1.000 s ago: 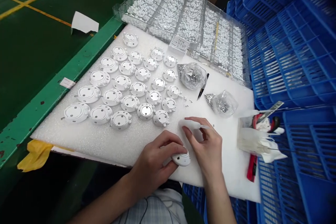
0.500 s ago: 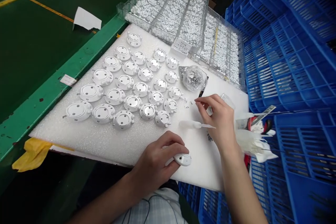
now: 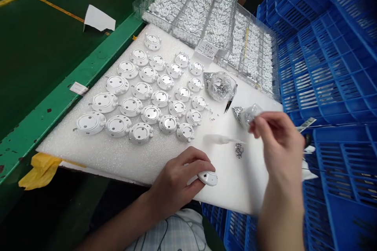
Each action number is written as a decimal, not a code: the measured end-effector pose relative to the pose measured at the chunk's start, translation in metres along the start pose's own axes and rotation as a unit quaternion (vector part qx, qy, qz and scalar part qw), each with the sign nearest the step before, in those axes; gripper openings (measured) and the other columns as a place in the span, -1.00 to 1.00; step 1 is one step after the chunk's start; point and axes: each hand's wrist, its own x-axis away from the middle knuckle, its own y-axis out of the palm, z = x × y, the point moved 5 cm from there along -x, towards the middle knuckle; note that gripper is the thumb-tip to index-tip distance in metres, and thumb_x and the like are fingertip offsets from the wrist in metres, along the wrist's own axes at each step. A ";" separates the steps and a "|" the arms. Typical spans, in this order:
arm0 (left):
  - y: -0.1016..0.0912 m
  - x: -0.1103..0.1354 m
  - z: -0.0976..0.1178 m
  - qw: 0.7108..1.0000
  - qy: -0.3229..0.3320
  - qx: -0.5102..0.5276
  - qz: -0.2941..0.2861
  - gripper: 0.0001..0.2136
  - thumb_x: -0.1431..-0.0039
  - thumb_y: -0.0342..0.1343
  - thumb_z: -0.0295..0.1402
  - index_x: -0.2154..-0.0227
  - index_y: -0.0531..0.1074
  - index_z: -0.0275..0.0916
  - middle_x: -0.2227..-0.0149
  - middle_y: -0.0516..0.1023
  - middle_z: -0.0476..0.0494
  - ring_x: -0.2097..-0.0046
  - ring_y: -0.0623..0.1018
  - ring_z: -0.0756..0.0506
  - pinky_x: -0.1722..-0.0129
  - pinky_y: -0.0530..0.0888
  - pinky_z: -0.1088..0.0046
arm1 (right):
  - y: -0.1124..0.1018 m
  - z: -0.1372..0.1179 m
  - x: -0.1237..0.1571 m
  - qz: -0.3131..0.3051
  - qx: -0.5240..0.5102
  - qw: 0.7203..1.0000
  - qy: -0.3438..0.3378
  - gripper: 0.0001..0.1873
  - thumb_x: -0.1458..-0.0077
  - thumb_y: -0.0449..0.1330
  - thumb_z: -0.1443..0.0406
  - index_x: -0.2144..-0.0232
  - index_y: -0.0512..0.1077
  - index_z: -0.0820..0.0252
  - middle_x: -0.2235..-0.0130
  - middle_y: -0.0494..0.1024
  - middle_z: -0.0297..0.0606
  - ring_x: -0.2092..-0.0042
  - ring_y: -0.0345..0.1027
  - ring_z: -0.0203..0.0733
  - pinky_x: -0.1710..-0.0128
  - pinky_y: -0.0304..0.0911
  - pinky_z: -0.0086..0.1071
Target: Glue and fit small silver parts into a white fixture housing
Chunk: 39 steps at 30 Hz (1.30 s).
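My left hand (image 3: 176, 178) rests at the near edge of the white foam sheet (image 3: 118, 153), its fingers closed round a small round white part (image 3: 208, 178). My right hand (image 3: 279, 145) is raised over the sheet's right side, its fingertips pinched on the edge of a small clear plastic bag of shiny metal bits (image 3: 247, 114). A clear dropper (image 3: 219, 138) lies between my hands. A little heap of metal bits (image 3: 239, 150) lies beside the dropper. Several round white parts (image 3: 153, 113) are laid out in rows on the left of the sheet.
A second bag of metal bits (image 3: 220, 85) and black tweezers (image 3: 229, 104) lie farther back. Clear trays of small white pieces (image 3: 191, 8) stand at the far edge. Blue crates (image 3: 324, 66) wall in the right side. A green bench edge (image 3: 73, 82) runs along the left.
My right hand let go of the dropper, reached to the bits near the tweezers, then moved right and up to the small bag. A heap of metal bits appeared by the dropper. Left hand still.
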 end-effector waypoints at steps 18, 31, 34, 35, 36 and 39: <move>0.013 -0.014 0.005 0.980 -0.115 0.123 -0.108 -0.69 -0.15 0.24 -0.67 0.17 0.70 -0.17 0.13 0.76 -0.12 0.12 0.74 -0.11 0.08 0.65 0.46 | 0.011 -0.015 0.101 -0.065 -0.070 0.995 0.029 -0.86 -0.22 0.28 0.40 0.25 0.57 0.02 0.27 0.56 -0.31 0.21 0.48 -0.21 0.28 0.40 -0.35; 0.026 -0.009 -0.002 0.932 -0.259 0.231 -0.102 -0.63 -0.10 0.27 -0.67 0.20 0.73 -0.02 0.13 0.76 0.06 0.12 0.70 -0.01 0.09 0.56 0.59 | 0.006 -0.015 0.103 -0.085 -0.101 0.991 -0.007 -0.75 -0.25 0.22 0.47 0.16 0.54 -0.01 0.22 0.53 -0.35 0.15 0.48 -0.27 0.15 0.40 -0.37; 0.028 -0.007 -0.003 0.934 -0.259 0.221 -0.102 -0.61 -0.09 0.28 -0.68 0.20 0.73 0.00 0.14 0.76 0.08 0.12 0.69 -0.01 0.08 0.55 0.60 | 0.007 -0.014 0.101 -0.110 -0.104 0.988 0.004 -0.80 -0.27 0.20 0.44 0.19 0.51 0.01 0.22 0.52 -0.34 0.14 0.47 -0.26 0.14 0.40 -0.36; 0.028 -0.007 -0.004 0.935 -0.260 0.219 -0.102 -0.60 -0.09 0.27 -0.69 0.20 0.73 0.01 0.14 0.76 0.09 0.12 0.69 -0.01 0.07 0.55 0.60 | 0.007 -0.013 0.101 -0.117 -0.104 0.988 0.006 -0.81 -0.28 0.19 0.43 0.19 0.51 0.01 0.22 0.52 -0.34 0.13 0.46 -0.26 0.14 0.39 -0.36; 0.028 -0.006 -0.004 0.935 -0.260 0.219 -0.103 -0.59 -0.09 0.27 -0.69 0.20 0.73 0.02 0.13 0.76 0.09 0.11 0.69 -0.01 0.06 0.55 0.60 | 0.007 -0.012 0.101 -0.119 -0.105 0.987 0.010 -0.82 -0.28 0.19 0.42 0.19 0.51 0.01 0.22 0.51 -0.34 0.14 0.45 -0.26 0.14 0.39 -0.37; 0.028 -0.006 -0.006 0.932 -0.259 0.232 -0.104 -0.57 -0.11 0.28 -0.68 0.16 0.71 0.06 0.08 0.75 0.11 0.06 0.70 0.00 0.03 0.55 0.61 | 0.008 -0.009 0.100 -0.110 -0.121 0.986 0.035 -0.84 -0.29 0.21 0.39 0.19 0.51 -0.01 0.23 0.50 -0.35 0.15 0.42 -0.27 0.20 0.36 -0.40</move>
